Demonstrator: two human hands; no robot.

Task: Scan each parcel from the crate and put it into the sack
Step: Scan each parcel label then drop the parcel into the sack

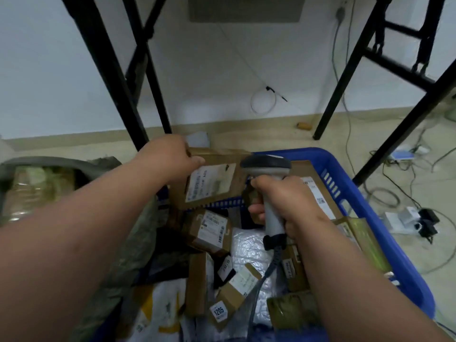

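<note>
At the far left, an olive-green sack (61,169) sits open on the floor, with taped brown parcels showing inside its mouth. Just right of it, the left hand (172,156) grips the upper left corner of a flat brown cardboard parcel (212,178), holding it up above the far rim of the blue plastic crate (355,193) with its white shipping label (209,185) facing the person. Beside the parcel, the right hand (286,201) is clenched around the grey handle of a corded barcode scanner (266,166), whose dark head sits level with the label's right edge. Below both hands, the crate holds a jumble of small cardboard boxes, a silver bubble mailer (249,250) and a white and yellow mailer bag (158,314). Off to the right, cables and adapters (419,220) lie on the floor near black table legs (345,77).
</note>
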